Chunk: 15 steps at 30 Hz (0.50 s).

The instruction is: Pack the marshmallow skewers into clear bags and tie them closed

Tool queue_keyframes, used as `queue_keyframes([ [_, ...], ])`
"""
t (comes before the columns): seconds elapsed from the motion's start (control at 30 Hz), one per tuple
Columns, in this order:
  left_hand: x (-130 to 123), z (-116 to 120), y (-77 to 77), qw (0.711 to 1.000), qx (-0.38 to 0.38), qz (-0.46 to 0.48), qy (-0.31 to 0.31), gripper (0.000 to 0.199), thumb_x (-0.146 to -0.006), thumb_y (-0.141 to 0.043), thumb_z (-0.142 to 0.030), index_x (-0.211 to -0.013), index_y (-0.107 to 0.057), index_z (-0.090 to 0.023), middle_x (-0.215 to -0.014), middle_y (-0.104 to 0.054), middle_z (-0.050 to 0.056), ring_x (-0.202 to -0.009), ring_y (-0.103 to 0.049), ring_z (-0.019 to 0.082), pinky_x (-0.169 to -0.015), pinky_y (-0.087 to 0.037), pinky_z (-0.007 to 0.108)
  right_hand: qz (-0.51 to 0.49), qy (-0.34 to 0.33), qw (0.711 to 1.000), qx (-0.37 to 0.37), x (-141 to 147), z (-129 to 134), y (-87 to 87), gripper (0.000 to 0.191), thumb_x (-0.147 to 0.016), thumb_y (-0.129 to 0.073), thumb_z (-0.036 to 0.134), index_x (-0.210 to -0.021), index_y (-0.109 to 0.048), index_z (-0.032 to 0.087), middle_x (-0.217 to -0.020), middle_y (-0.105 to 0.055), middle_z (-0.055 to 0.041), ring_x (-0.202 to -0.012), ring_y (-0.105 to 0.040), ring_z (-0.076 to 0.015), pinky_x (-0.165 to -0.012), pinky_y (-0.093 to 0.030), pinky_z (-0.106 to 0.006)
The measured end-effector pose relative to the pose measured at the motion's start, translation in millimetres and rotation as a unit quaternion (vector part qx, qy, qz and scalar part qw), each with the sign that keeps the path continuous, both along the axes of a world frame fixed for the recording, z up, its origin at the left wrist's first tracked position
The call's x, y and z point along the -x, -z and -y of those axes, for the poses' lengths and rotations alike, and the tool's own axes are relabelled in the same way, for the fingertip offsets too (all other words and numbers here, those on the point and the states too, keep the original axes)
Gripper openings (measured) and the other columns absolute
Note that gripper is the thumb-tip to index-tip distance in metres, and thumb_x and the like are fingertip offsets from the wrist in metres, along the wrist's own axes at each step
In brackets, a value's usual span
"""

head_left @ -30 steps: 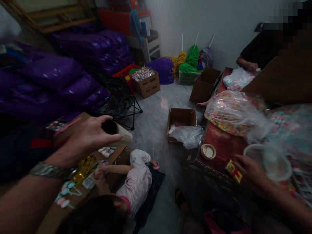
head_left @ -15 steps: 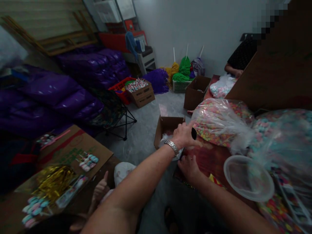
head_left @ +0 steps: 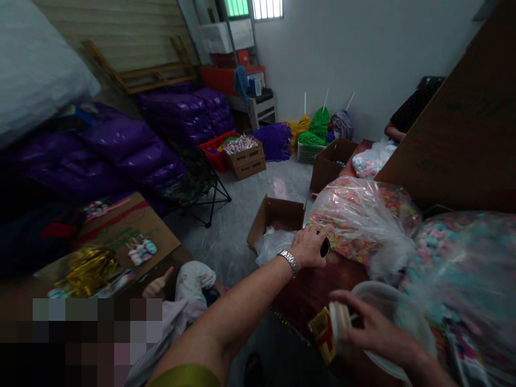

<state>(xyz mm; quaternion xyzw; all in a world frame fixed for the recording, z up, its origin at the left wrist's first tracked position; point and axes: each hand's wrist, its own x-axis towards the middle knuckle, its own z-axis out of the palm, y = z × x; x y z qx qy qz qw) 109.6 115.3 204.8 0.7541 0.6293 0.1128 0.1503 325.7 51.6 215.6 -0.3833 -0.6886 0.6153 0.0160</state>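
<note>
Glossy clear plastic bag (head_left: 357,226), matt cardboard box (head_left: 278,215), polished metal watch (head_left: 288,263)

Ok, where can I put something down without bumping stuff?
Bare grey floor lies between the open cardboard box and the folding chair. A strip of red tabletop shows beside the left hand. Further right it's crowded: the right hand, a clear plastic tub and big bags of sweets.
</note>
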Motion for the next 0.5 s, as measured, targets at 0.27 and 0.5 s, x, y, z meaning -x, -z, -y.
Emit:
queue_keyframes([
  [0.27,13,12,19.3,0.989,-0.075,0.129,-0.019,0.114,-0.054,-0.077,-0.042,-0.143,-0.01,-0.021,-0.147,-0.016,0.013,-0.131,-0.027,0.032,-0.106,-0.03,0.041,-0.226,0.299,0.918,-0.131,19,-76,8.4,0.049,-0.074,-0.06,0.049,-0.109,-0.042,0.02,-0.088,-0.063,-0.0075,-0.079,-0.062,-0.0256,-0.069,-0.05,-0.04],
  [0.5,4,75,82.5,0.925,-0.201,0.209,-0.246,0.11,-0.058,-0.074,-0.053,-0.141,-0.013,-0.013,-0.144,-0.023,0.019,-0.134,-0.021,0.03,-0.109,-0.025,0.045,-0.223,0.197,0.87,-0.393,78,-92,35.6,0.045,-0.058,-0.074,0.041,-0.089,-0.05,0.02,-0.119,-0.046,-0.0114,-0.116,-0.041,-0.03,-0.097,-0.034,-0.047],
])
